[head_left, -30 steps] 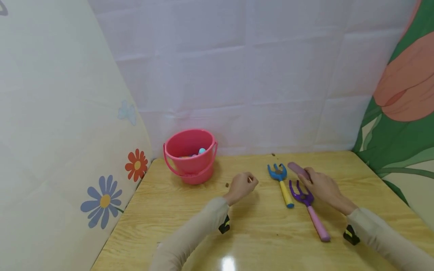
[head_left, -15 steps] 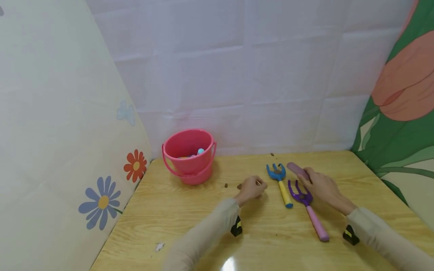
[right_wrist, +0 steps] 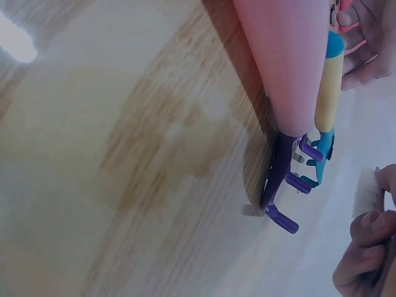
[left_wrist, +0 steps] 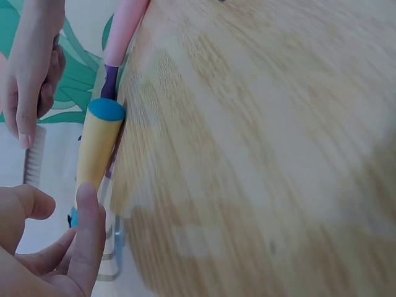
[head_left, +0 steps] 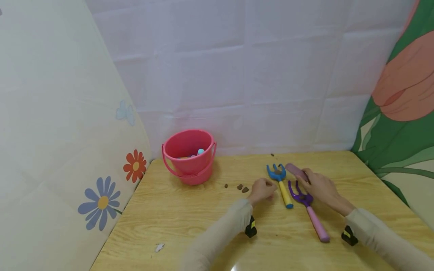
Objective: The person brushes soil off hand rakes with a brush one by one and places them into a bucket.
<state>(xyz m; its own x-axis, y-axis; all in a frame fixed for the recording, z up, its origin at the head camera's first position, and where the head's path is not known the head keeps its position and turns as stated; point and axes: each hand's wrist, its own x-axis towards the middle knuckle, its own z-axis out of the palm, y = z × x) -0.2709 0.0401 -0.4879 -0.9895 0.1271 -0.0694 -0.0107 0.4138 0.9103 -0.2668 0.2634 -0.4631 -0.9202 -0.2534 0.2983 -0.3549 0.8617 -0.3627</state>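
A brush with a mauve back [head_left: 294, 169] and pale bristles is gripped by my right hand [head_left: 323, 190], above the tines of a purple hand fork [head_left: 317, 222] with a pink handle. Left of that lies a blue hand fork [head_left: 285, 194] with a yellow handle. Brown bits [head_left: 278, 171] sit on both fork heads. Beside the yellow handle is my left hand [head_left: 262, 189]. In the left wrist view its fingers [left_wrist: 86, 247] are loosely bent, with thumb and fingertips apart and nothing between them. Whether it touches the handle I cannot tell.
Several brown crumbs [head_left: 240, 186] lie left of my left hand. A pink bucket [head_left: 196, 169] with small things inside stands at the back left. White scraps [head_left: 159, 247] lie at the front left of the wooden table [head_left: 162, 210]. A white cloth [head_left: 217, 75] hangs behind.
My left hand has moved right, towards the yellow handle, and two brown crumbs show where it was. The right hand has barely moved and keeps the brush.
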